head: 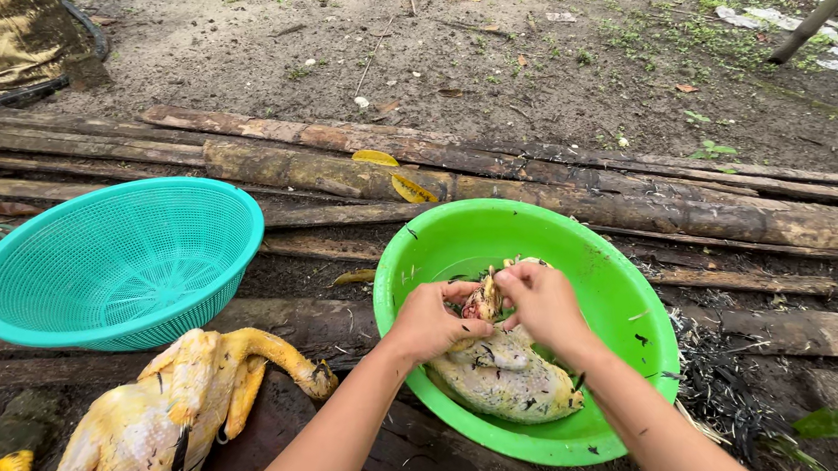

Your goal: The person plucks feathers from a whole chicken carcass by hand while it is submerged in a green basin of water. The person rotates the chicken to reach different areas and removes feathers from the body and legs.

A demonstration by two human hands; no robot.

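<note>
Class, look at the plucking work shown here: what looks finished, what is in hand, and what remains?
Done: one plucked yellow bird lies bare on the boards beside the teal basket. In hand: the left hand and right hand grip a second bird in the green basin, fingers at its upper end. Left: dark feather bits cling to that bird and the basin.

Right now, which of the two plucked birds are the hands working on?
The paler one lying in the green basin: both the left hand and right hand grip that bird. The yellower bird lies untouched on the planks beside the teal basket.
</note>
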